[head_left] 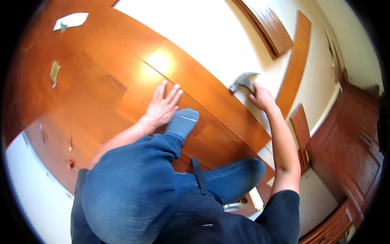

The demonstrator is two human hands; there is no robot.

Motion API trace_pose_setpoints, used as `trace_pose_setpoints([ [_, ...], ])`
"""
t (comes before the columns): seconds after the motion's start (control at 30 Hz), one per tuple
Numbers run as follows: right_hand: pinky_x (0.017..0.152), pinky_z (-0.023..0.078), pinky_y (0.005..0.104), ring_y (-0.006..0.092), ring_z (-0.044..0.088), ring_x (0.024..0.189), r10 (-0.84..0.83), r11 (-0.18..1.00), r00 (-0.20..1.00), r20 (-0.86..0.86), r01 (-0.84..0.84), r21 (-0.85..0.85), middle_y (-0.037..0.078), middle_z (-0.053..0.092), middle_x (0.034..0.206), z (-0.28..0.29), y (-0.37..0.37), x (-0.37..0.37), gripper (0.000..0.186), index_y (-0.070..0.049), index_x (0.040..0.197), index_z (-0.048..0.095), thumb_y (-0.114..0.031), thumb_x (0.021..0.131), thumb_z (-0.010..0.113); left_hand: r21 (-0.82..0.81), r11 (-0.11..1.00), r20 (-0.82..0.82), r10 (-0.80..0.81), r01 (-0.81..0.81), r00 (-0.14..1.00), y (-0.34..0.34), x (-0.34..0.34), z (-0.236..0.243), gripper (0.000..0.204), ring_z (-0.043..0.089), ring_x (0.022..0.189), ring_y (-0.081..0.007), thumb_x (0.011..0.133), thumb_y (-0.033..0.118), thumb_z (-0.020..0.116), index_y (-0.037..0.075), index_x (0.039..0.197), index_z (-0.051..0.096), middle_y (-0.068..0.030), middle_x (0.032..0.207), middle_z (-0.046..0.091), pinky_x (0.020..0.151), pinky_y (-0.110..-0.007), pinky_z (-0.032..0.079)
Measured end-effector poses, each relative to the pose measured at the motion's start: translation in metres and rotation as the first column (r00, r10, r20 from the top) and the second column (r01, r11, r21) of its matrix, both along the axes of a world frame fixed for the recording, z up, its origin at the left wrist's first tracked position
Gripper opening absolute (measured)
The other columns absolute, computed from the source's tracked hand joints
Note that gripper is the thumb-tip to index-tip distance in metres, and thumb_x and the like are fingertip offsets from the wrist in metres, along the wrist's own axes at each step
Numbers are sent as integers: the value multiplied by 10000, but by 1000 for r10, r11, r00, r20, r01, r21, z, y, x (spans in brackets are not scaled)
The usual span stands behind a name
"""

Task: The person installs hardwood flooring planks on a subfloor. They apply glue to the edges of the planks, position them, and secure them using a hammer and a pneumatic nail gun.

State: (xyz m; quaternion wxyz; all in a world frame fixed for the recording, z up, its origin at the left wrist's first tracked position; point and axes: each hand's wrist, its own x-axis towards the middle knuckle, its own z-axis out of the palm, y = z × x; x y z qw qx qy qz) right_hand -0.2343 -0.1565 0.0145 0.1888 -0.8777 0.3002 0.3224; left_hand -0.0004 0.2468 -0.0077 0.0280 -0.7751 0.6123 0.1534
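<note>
My right hand [262, 97] is wrapped round the handle of a claw hammer [244, 81]. The metal head is at the outer edge of a reddish-brown floor plank [211, 91], over the border with the pale floor; whether it touches the plank I cannot tell. My left hand [162, 105] lies flat with fingers stretched out on the laid wooden flooring [101, 77], its fingertips by the seam of that plank. Beside this hand my grey-socked foot [183, 121] rests on the boards.
A stack of planks [270, 30] and a long single plank [295, 61] lie on the pale underlay [195, 32]. Shorter pieces [300, 128] lean near a dark red wooden cabinet [349, 130] at right. Toward the left are a white scrap [73, 21] and a screwdriver-like tool [70, 144].
</note>
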Motion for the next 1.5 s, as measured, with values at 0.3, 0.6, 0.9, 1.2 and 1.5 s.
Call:
trace_pose_setpoints([
  [0.3,888,534,615,567,647,1001,-74,997,987,145,72,19,368,686,1021,-18,10,0,435,-16,1212,543,-245,855,640,-50,998,-58,40,-43,998,24,13,-21,729,80,1596,-531,1061,563,476,247,1690,287,-102,1778,157,1276,-672,99],
  [0.6,895,532,581,567,650,1018,-76,997,982,171,75,8,374,685,1025,-5,25,-1,431,-8,1174,525,-220,824,660,57,977,-107,213,-208,971,13,59,13,783,20,1596,-546,1058,640,436,260,1708,219,-111,1790,64,1259,-710,104],
  [0.9,964,536,551,533,661,1105,-78,997,986,147,81,-17,358,698,1126,-6,21,-9,494,-11,1231,546,-244,820,688,94,961,-140,273,-262,952,64,37,19,736,6,1620,-479,1082,598,400,253,1706,218,-92,1792,67,1261,-714,104],
  [1.2,981,522,566,543,645,1121,-149,986,979,137,157,-48,373,688,1147,-5,22,-8,502,11,1250,531,-232,832,668,-179,945,-94,261,-274,961,122,31,-9,660,160,1621,-365,1044,489,505,230,1639,386,-111,1748,243,1290,-588,159],
  [1.5,1049,498,496,431,589,1228,-261,862,823,504,434,-263,238,613,1291,61,87,-63,425,-12,1263,608,-177,888,723,-360,887,-84,279,-290,957,143,40,-21,577,331,1554,-334,900,282,636,192,1469,603,-113,1634,451,1272,-559,223],
])
